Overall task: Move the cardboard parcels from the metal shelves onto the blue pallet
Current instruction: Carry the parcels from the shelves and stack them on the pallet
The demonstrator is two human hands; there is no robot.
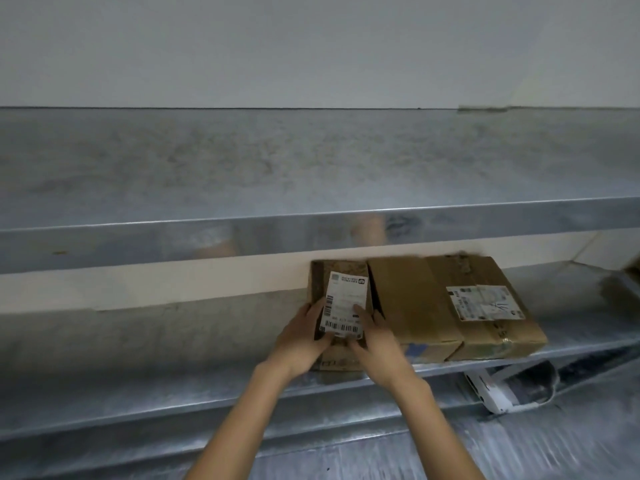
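A small labelled parcel [341,306] was gripped at its near end between the left hand [304,336] and right hand [375,337]. Its long axis was directed away from the hands, with a larger parcel [450,306] touching just beyond the right hand.

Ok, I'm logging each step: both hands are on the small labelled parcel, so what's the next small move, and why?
Probably slide the small parcel straight outward off the middle shelf: left hand and right hand grip its sides, the neighbouring parcel crowds its right, the upper shelf overhangs.
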